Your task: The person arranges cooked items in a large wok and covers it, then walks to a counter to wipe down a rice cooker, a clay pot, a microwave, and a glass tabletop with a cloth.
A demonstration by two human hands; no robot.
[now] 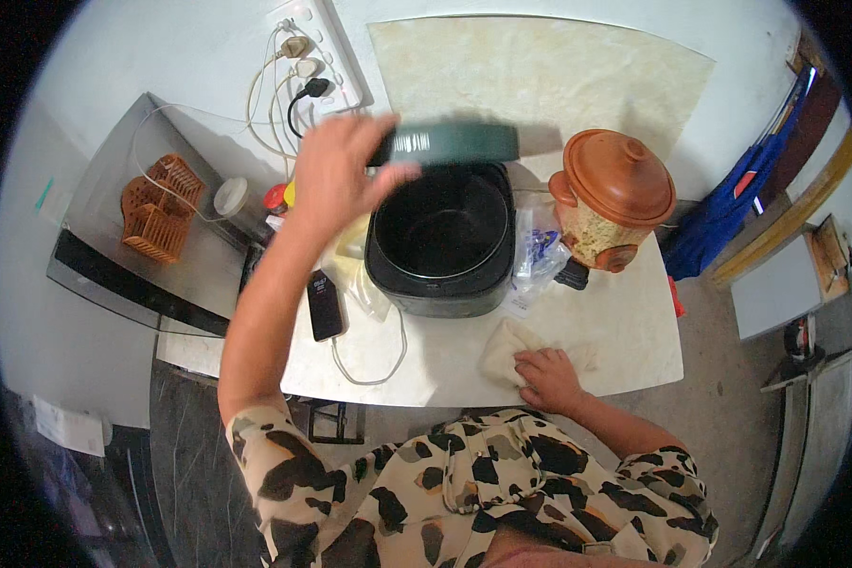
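A black rice cooker [437, 298] stands on the table with its top uncovered, and its dark inner pot [444, 227] looks empty. Above its back edge is the raised dark green lid [461, 142], blurred, with a barcode sticker. My left hand [337, 170] has the lid's left end between thumb and fingers; the exact hold is partly hidden. Near the front edge of the table, my right hand [548, 380] lies with bent fingers on a crumpled cream cloth [505, 349].
Right of the cooker are a plastic bag [543, 259] and a lidded clay pot [614, 199]. A phone [324, 305] with a white cable [397, 355] lies left. Behind it stand a lidded jar [233, 199] and a glass-topped appliance holding an orange basket [160, 213]. A power strip [326, 53] hangs on the wall.
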